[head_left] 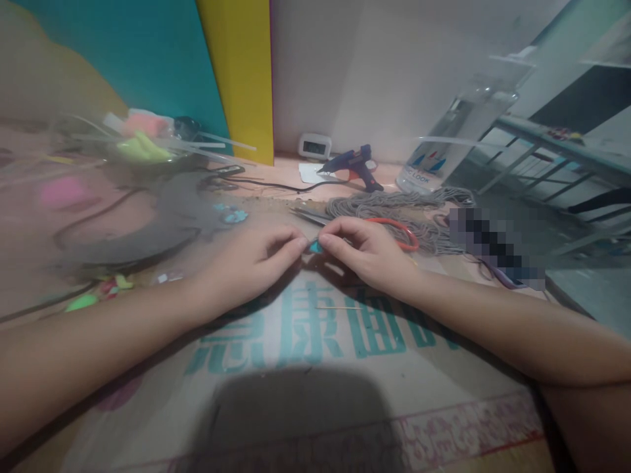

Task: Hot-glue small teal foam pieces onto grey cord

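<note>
A small teal piece (pixel 315 246), too small to name more exactly, is pinched between my two hands above the printed sheet (pixel 315 374). My left hand (pixel 271 259) has thumb and forefinger pressed together at its left edge. From the other side, my right hand (pixel 362 253) pinches it with thumb and curled fingers. Right behind my hands lie scissors with an orange handle (pixel 409 236), their blades pointing left. A thin wooden stick (pixel 339 307) rests on the sheet below my hands. Several small blue pieces (pixel 233 214) lie behind my left hand.
Grey yarn (pixel 355 202) spreads at the back right, near a clear bottle (pixel 428 161). A dark blue glue gun (pixel 352 164) stands by a small white digital clock (pixel 314 146). Blurred bags with coloured lumps (pixel 142 148) fill the left. A blurred-out object (pixel 497 243) lies right.
</note>
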`<action>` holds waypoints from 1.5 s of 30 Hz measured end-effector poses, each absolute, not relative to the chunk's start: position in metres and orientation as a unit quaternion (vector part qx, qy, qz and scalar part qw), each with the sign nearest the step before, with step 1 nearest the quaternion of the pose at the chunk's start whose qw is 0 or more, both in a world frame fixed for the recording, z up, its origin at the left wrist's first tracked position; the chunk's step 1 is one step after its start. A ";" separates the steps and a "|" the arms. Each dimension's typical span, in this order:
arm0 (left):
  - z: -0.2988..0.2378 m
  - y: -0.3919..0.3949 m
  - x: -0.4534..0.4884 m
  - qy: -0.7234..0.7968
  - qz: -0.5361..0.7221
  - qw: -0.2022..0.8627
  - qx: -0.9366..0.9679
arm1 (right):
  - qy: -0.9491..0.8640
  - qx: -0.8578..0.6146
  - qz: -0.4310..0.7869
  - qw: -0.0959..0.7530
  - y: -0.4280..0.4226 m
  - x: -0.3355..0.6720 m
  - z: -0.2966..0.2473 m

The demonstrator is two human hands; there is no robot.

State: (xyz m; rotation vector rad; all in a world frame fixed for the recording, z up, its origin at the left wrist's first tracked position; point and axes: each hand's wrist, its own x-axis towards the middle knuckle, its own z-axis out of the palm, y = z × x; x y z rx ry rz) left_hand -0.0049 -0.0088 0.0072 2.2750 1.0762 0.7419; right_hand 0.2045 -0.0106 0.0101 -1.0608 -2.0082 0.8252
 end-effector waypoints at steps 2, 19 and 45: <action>0.006 -0.009 -0.005 0.403 0.268 0.257 0.837 | -0.785 -0.404 0.300 0.361 -0.010 0.205 0.010; 0.010 -0.012 -0.004 0.391 0.272 0.213 0.853 | -0.821 -0.357 0.289 0.340 -0.012 0.207 0.008; 0.001 -0.010 -0.008 0.355 0.250 0.092 0.896 | -0.772 -0.405 0.328 0.364 -0.012 0.205 0.010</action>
